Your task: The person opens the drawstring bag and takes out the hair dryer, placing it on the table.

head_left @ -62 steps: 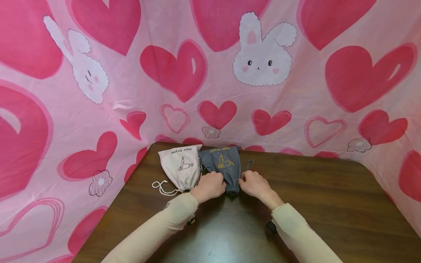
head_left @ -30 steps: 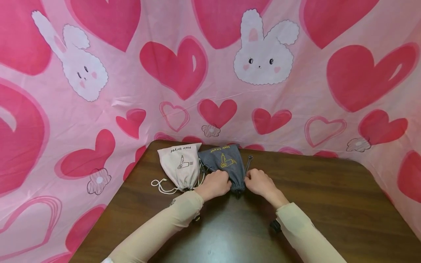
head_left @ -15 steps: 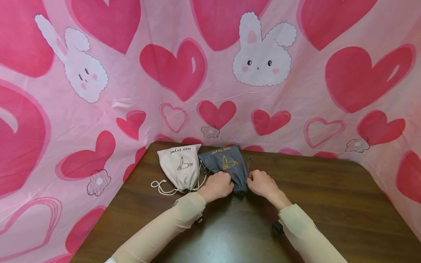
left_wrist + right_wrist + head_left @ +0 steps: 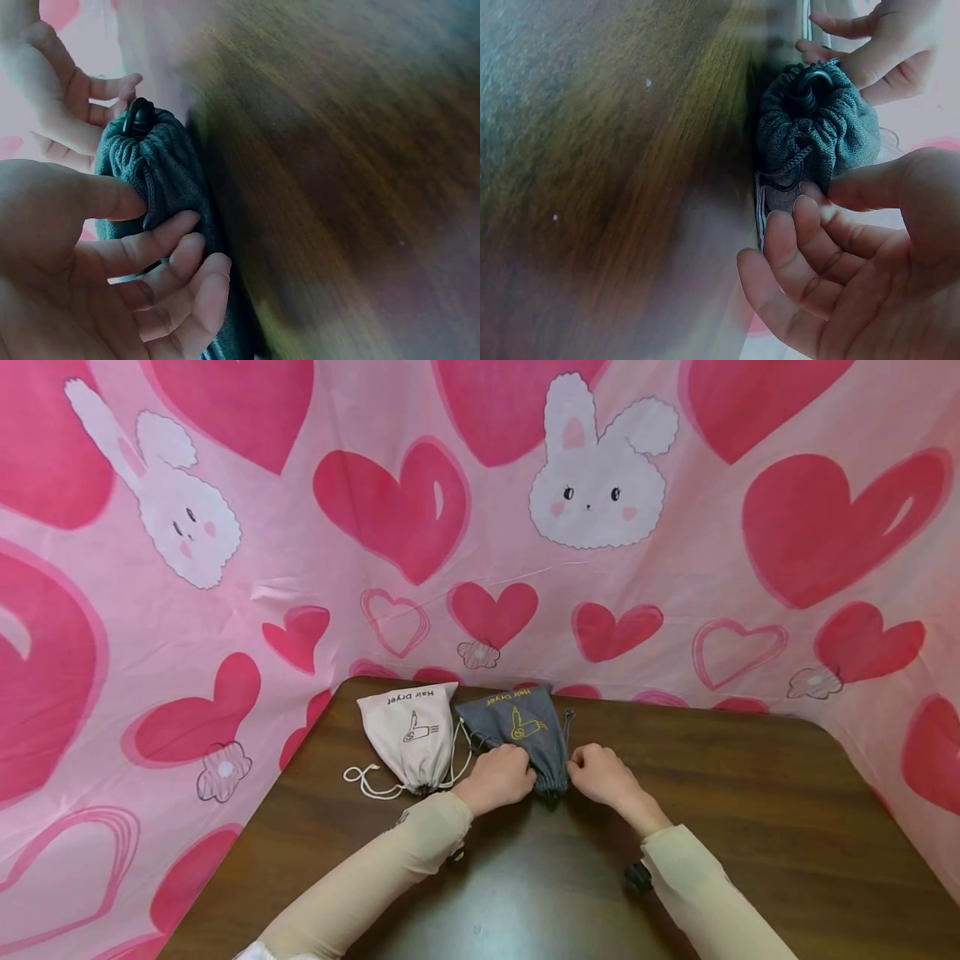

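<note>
Pink heart-and-rabbit cloth (image 4: 498, 552) hangs behind a brown wooden table (image 4: 750, 802). Dark grey drawstring bag (image 4: 525, 718), yellow "Hair Dryer" print, lies near the far edge, gathered neck toward the person. Left hand (image 4: 501, 775): thumb and fingers curled, pinching one side of the neck. Right hand (image 4: 603, 775): pinching the opposite side; cloth or cord between fingertips, cannot tell. Pale drawstring bag (image 4: 416, 735) lies just beside, to the person's left.
</note>
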